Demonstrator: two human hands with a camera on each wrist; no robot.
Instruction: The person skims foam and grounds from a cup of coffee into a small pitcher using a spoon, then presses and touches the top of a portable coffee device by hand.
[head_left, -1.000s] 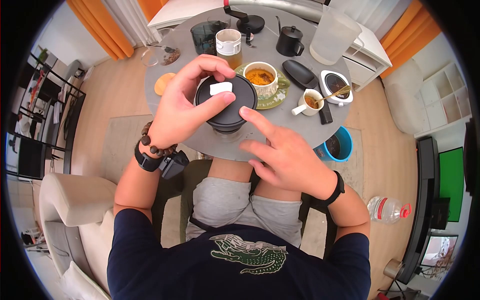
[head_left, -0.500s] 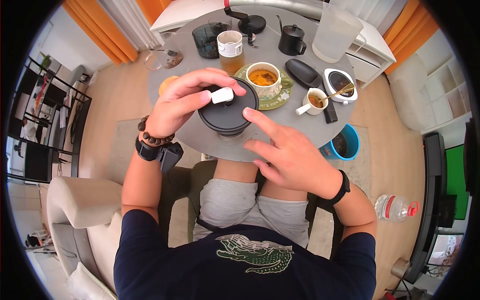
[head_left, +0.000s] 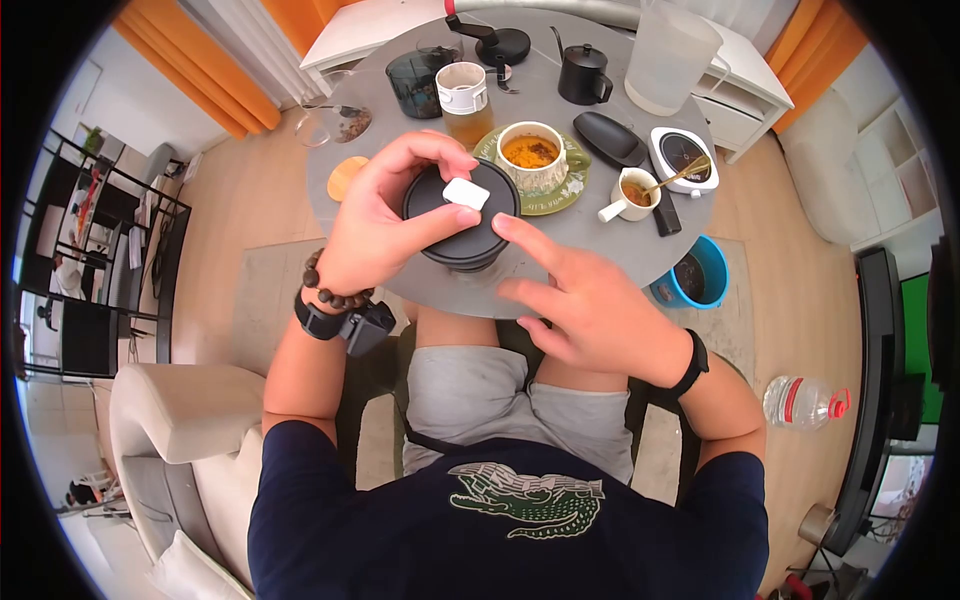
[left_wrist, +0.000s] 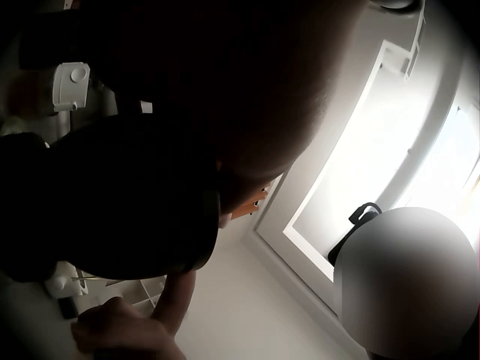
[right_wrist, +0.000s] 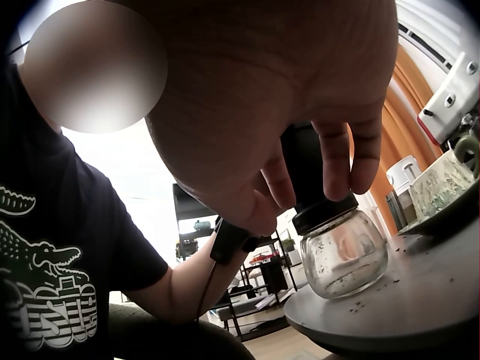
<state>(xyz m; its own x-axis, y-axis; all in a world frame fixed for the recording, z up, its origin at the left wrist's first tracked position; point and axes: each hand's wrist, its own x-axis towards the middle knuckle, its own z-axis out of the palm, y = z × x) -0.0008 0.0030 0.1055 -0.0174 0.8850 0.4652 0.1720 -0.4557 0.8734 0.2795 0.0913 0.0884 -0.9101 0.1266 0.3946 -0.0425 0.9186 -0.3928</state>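
A small white block [head_left: 466, 194] sits over the flat black top [head_left: 472, 243] of an upright container. My left hand [head_left: 376, 228] curls over that top, its thumb against the block and its fingers bent around the far side. My right hand [head_left: 605, 312] reaches in from the right with its index fingertip on the rim of the black top; its other fingers hang loosely bent. In the right wrist view the black body tapers onto a clear glass jar [right_wrist: 345, 259], which stands near the table edge. Much of the left wrist view is dark.
Behind the container stand a cup of orange-brown contents [head_left: 528, 152] on a green plate [head_left: 565, 195], a white-topped glass [head_left: 465, 90] and a black kettle [head_left: 583, 75]. Right lie a small white pitcher [head_left: 630, 205] and a round-dial scale [head_left: 700, 172]. A blue bin [head_left: 720, 270] stands beside the table.
My left thumb and fingers have shifted around the white block, which has turned and moved right over the black top. My right index finger stays at the rim.
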